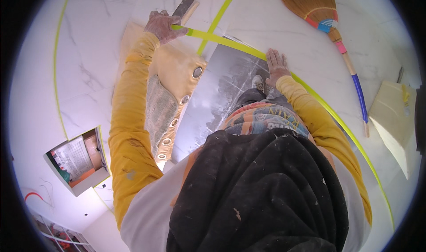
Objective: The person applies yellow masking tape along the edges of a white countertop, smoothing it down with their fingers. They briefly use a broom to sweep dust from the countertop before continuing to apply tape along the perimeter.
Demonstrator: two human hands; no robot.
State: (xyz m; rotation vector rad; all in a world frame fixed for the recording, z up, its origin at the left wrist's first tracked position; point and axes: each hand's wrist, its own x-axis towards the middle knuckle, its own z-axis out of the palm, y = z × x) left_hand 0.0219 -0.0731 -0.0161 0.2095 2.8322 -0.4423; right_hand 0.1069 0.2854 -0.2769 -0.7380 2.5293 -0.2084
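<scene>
My left hand (164, 26), dusty, is closed at the end of a yellow-green strip of tape (213, 37). A dark block-like tool with a pale edge (185, 11) lies right by its fingers; whether they touch it I cannot tell. The strip runs rightward along the edge of the white marbled surface to my right hand (276, 66). That hand rests flat at the tape, fingers stretched out. Another tape line (224, 10) crosses the strip near the left hand.
Beside my left arm lies a tan sheet with metal eyelets (177, 70) and a grey cloth (159, 112). A straw broom (313, 3) lies at the upper right, near a cream angular piece (392, 119). At left is a recessed opening (77, 158) with packages. Smeared grey flooring (217, 87) shows below.
</scene>
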